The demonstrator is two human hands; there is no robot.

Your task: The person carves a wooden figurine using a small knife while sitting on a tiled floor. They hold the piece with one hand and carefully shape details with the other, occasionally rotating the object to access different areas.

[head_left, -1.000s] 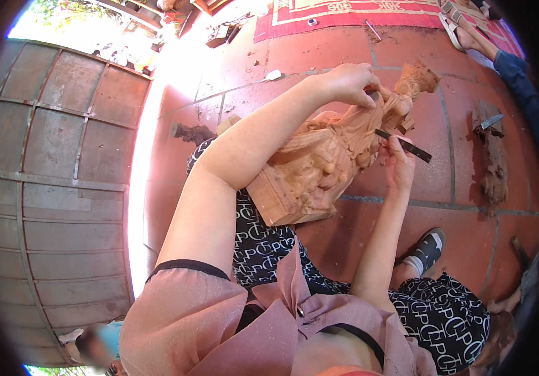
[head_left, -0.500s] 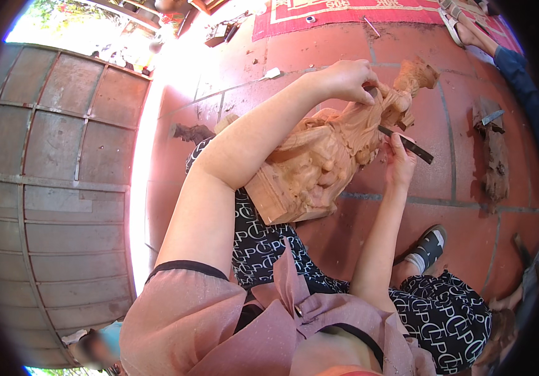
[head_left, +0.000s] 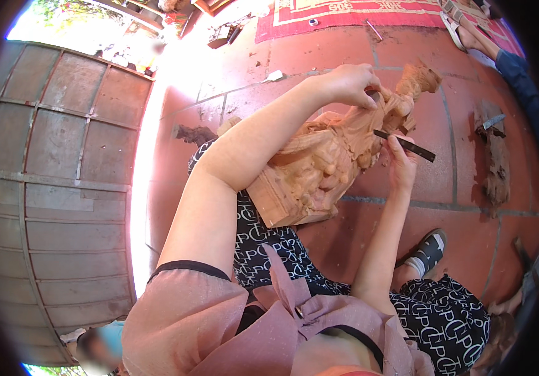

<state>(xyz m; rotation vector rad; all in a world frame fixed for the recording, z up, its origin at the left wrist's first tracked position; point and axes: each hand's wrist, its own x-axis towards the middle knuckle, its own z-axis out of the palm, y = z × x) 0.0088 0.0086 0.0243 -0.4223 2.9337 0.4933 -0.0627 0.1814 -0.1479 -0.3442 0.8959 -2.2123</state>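
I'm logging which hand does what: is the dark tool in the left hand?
No, the right hand grips the dark tool, while the left hand is at the wooden carving.

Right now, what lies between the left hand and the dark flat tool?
The head view shows part of the carved figure between the left hand and the tool.

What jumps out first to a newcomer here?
The intricate wooden carving slanting across the centre. Toward its upper-right end, the left hand is on it, while the right hand holds a dark flat tool. Then the red patterned rug along the top, right of centre.
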